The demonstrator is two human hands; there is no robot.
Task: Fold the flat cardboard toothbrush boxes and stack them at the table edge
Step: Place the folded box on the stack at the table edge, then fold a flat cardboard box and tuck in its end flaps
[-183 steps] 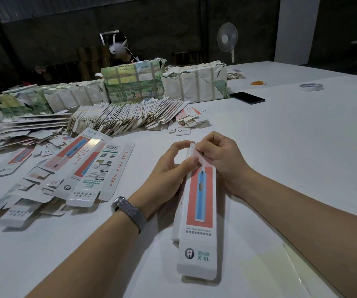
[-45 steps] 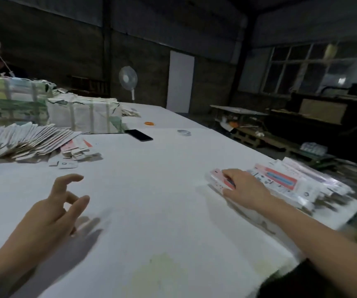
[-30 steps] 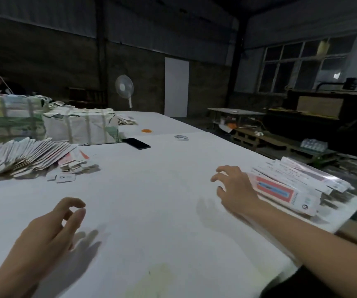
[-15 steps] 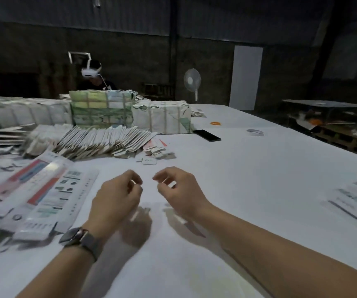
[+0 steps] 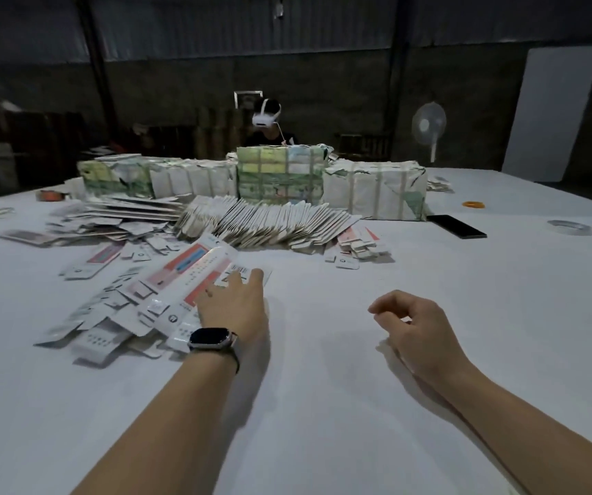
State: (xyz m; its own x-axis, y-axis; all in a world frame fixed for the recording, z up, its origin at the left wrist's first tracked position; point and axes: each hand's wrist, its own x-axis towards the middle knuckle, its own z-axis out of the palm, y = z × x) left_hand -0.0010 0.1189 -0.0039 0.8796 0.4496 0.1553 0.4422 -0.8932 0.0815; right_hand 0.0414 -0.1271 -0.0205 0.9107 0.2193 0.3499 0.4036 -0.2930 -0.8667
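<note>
Left hand (image 5: 235,309) flat on flat box (image 5: 194,276) (fingers straight), right hand (image 5: 415,326) loosely curled, empty, apart.

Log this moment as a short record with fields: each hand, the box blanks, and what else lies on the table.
left hand: fingers stretched forward onto the top flat box blank, not curled round it
right hand: loosely curled, holds nothing, just above the table
flat blanks: loose pile at left, a fanned row behind it
wrapped bundles: in a row at the far side
other: black phone, tape roll
</note>
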